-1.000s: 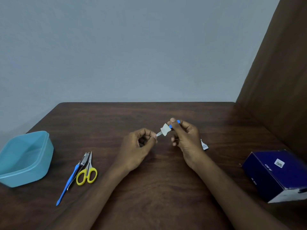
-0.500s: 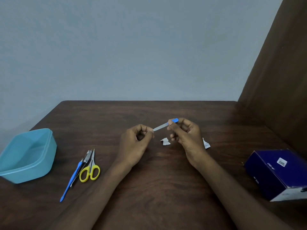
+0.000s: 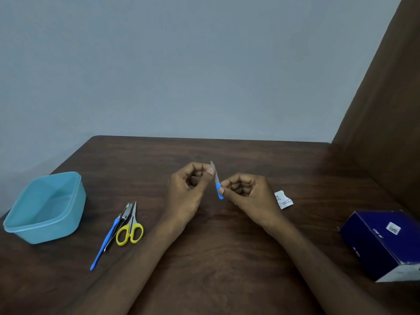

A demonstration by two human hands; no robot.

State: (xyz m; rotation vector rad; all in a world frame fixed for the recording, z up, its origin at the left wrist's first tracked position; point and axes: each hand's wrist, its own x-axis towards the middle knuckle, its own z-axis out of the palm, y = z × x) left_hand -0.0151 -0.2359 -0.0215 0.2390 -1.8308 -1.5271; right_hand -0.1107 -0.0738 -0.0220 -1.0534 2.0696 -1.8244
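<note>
A small metal nail file with a blue handle [image 3: 217, 181] stands nearly upright above the middle of the dark wooden table [image 3: 227, 258]. My right hand [image 3: 247, 196] pinches its blue handle between thumb and fingertips. My left hand [image 3: 188, 189] has curled fingers, and its thumb tip touches the metal blade near the top. The small white scrap seen earlier under the hands is hidden.
A light blue plastic tub [image 3: 45, 206] sits at the left. Beside it lie yellow-handled scissors [image 3: 131, 228], a blue-handled tool [image 3: 105, 241] and a metal clipper [image 3: 125, 212]. A torn white wrapper [image 3: 283, 200] lies right of my right hand. A dark blue box [image 3: 384, 243] stands at the right edge.
A white scrap dropped off the file onto the table. The file swung from lying sideways to nearly upright, blue handle now down, and both hands moved closer together.
</note>
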